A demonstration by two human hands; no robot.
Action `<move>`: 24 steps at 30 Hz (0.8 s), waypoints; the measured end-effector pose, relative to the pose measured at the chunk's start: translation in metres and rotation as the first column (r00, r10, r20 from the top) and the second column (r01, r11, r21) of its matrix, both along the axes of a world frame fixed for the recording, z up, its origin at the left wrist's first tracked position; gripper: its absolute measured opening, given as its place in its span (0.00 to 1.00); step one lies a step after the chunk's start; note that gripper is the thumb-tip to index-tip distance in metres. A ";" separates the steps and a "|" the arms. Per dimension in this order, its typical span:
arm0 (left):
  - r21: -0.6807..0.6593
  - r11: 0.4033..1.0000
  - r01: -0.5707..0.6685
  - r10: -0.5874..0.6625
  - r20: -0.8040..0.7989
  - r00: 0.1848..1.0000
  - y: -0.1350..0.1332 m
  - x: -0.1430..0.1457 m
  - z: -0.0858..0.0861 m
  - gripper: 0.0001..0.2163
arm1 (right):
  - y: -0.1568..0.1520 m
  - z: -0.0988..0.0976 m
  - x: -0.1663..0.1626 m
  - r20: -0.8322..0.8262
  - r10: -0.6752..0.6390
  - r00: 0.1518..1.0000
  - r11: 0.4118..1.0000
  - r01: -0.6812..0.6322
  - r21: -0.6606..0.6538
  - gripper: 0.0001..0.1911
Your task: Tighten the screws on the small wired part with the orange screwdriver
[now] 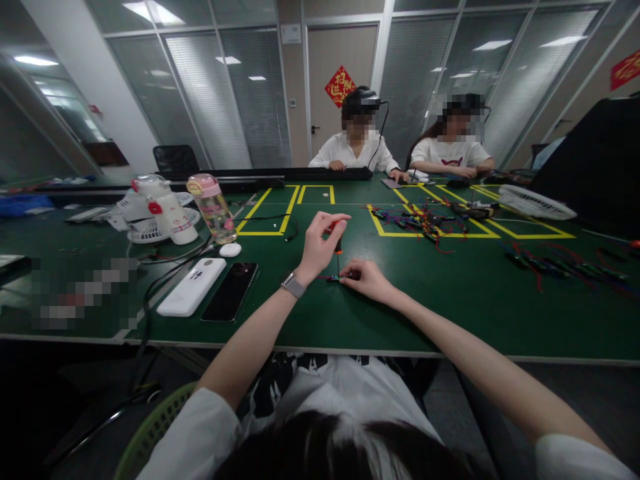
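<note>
My left hand (321,244), with a watch on its wrist, is closed around the red and black handle of a screwdriver (339,249). The screwdriver stands upright, its thin shaft pointing down at a small circuit board (333,279) on the green table. Fingertips of my right hand (367,280) pinch the board's right end and hold it against the tabletop. Red wire shows at the board's left end. Whether the screwdriver's tip sits in a screw is too small to tell.
Left of my arm lie a black phone (231,291), a white power bank (192,287) and a white earbud case (230,250). Bottles (213,210) stand behind them. Wired boards (425,220) lie to the right. Two people (356,143) sit across the table (300,327).
</note>
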State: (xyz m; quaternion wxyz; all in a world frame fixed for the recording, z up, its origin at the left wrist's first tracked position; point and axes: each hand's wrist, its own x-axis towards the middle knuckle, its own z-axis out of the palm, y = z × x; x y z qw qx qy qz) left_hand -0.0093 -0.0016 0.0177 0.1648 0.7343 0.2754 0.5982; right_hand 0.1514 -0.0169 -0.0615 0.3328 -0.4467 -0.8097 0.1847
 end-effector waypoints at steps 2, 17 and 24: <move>-0.017 0.999 0.043 -0.043 -0.004 0.999 -0.001 0.001 0.000 0.11 | 0.000 0.000 0.000 -0.003 -0.002 1.000 1.000 0.002 0.002 0.05; 0.054 0.996 -0.070 0.068 0.028 0.997 0.004 0.000 0.000 0.02 | -0.001 0.001 -0.001 -0.018 -0.004 1.000 1.000 0.003 -0.011 0.04; -0.029 0.999 0.019 -0.018 0.019 1.000 0.004 0.000 0.001 0.08 | 0.000 -0.001 -0.001 -0.024 -0.014 1.000 1.000 0.014 -0.011 0.04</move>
